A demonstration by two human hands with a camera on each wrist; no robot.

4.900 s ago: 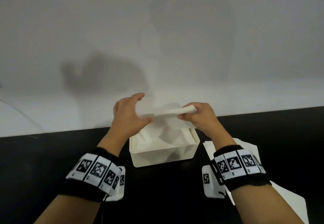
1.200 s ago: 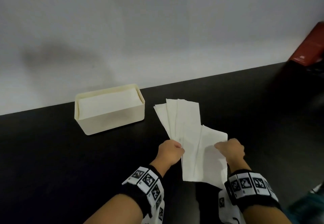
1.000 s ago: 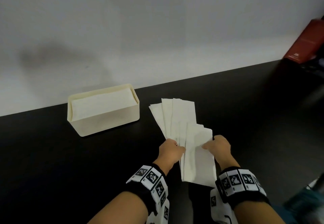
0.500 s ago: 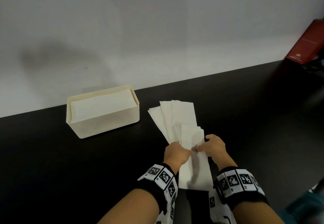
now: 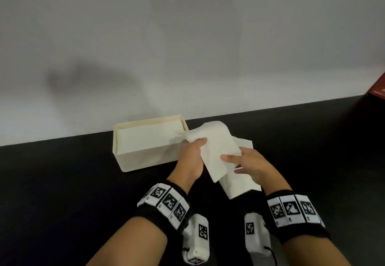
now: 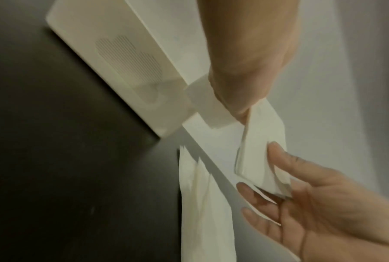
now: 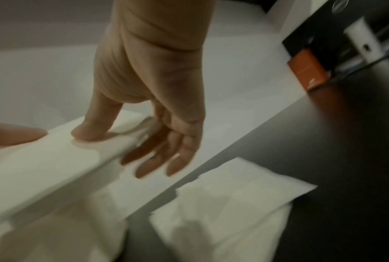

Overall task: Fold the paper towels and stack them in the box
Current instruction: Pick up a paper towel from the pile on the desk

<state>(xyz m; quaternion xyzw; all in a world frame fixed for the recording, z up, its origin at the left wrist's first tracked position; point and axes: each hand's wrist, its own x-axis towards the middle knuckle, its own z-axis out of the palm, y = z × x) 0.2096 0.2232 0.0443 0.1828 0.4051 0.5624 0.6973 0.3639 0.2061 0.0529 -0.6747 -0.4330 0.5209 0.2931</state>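
Observation:
A cream box (image 5: 133,157) stands at the back of the black table with folded white paper towels (image 5: 145,136) filling it. One paper towel (image 5: 216,147) is held in the air just right of the box. My left hand (image 5: 198,147) grips its left edge, which the left wrist view shows as a pinch between thumb and fingers (image 6: 240,109). My right hand (image 5: 231,161) holds its near right part, thumb (image 7: 92,134) on top and fingers (image 7: 157,163) underneath. The towel (image 7: 54,168) droops between both hands. A loose pile of towels (image 5: 239,182) lies on the table below.
A white wall runs right behind the box. A red-orange box (image 5: 378,91) sits at the far right table edge, beside dark equipment (image 7: 345,31) in the right wrist view. Bare black tabletop (image 5: 62,182) stretches left of the box.
Both hands have lifted one towel off the pile and carried it up and left towards the box. The head view has swung so the box is nearer the centre.

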